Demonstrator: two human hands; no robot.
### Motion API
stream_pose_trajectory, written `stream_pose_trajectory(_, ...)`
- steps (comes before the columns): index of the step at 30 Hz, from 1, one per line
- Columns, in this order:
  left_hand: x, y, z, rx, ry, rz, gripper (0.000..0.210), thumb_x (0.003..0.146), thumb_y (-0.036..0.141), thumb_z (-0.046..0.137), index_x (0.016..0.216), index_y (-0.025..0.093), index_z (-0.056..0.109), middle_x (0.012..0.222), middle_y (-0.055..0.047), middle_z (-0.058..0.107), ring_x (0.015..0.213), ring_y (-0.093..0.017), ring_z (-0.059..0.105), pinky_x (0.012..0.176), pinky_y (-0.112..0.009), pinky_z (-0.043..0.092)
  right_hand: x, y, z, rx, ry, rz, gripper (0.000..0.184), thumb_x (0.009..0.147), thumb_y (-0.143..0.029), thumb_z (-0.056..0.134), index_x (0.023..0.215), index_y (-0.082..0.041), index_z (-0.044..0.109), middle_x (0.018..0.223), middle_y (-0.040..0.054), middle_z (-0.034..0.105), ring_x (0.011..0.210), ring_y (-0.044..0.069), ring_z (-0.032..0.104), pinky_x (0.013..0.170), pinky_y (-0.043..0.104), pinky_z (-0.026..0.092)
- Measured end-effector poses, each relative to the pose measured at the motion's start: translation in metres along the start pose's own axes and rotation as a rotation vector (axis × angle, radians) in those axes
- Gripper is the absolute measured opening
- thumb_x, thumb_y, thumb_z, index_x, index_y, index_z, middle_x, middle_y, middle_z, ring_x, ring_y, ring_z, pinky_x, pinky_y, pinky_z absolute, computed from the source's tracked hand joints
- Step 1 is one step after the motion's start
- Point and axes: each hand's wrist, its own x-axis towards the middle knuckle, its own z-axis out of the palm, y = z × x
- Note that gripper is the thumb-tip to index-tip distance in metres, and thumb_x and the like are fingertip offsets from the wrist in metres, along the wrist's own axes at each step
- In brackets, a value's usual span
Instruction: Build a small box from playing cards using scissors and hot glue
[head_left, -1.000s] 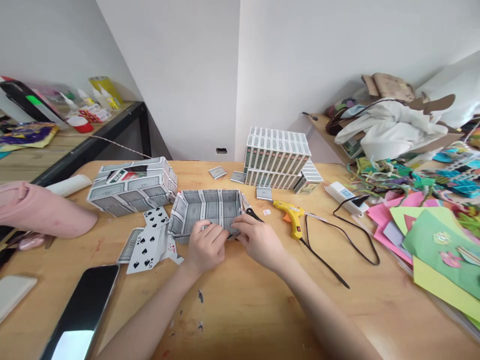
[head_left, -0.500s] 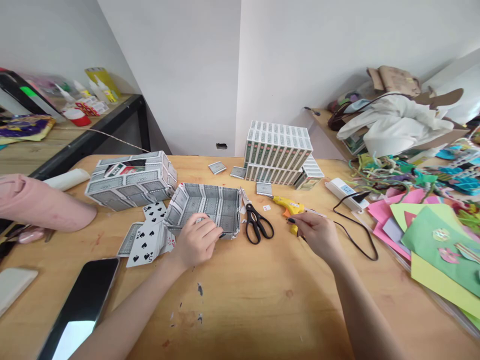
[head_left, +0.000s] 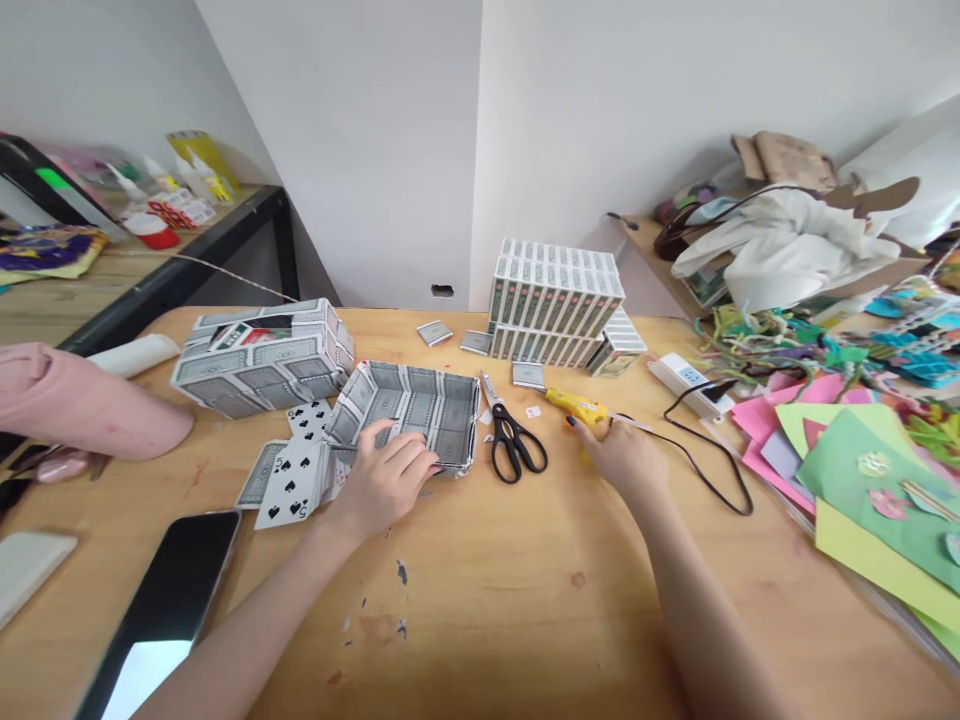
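Note:
In the head view, my left hand (head_left: pixel 390 476) grips the near wall of an open tray (head_left: pixel 439 400) made of grey-backed playing cards, thumb inside and fingers curled over the edge. My right hand (head_left: pixel 628 462) is closed round the handle of a yellow hot glue gun (head_left: pixel 576 404), which lies on the table with its nozzle pointing left; the hand hides most of the handle. Black-handled scissors (head_left: pixel 513 440) lie between the tray and the glue gun. Loose playing cards (head_left: pixel 289 488), a five of spades among them, lie left of the tray.
Behind the tray stands a card-covered box (head_left: pixel 262 365). Stacked card packs (head_left: pixel 555 305) rise at the back. The gun's cord runs right to a white power strip (head_left: pixel 686 385). A phone (head_left: pixel 169 590) lies front left; coloured paper (head_left: pixel 885 510) covers the right side.
My right hand has come down from a pinch above the glue gun and closed round its handle. My left hand stays at the tray's near wall, shifted slightly left.

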Motion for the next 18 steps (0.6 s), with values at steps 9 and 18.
stream_pose_trajectory(9, -0.004, 0.004, 0.007, -0.04, 0.061, -0.113, 0.018, 0.094, 0.019, 0.05, 0.077, 0.019, 0.056, 0.069, 0.002, 0.062, 0.078, -0.017, 0.064, 0.083, -0.04, 0.029, 0.005, -0.018, 0.015, 0.129, 0.171, 0.015, 0.059, 0.074, -0.061, 0.048, 0.102, -0.012, 0.062, 0.103, 0.0225, 0.066, 0.101, 0.035, 0.062, 0.08, 0.044, 0.048)
stream_pose_trajectory(18, -0.007, 0.003, 0.013, -0.056, 0.071, -0.144, 0.024, 0.095, 0.023, 0.048, 0.072, 0.019, 0.055, 0.067, 0.001, 0.06, 0.073, -0.017, 0.06, 0.078, -0.039, 0.027, -0.024, -0.015, -0.004, 0.393, 0.172, -0.125, 0.041, 0.07, -0.049, 0.056, 0.099, -0.02, 0.053, 0.088, 0.0091, 0.069, 0.083, 0.025, 0.067, 0.065, 0.03, 0.048)
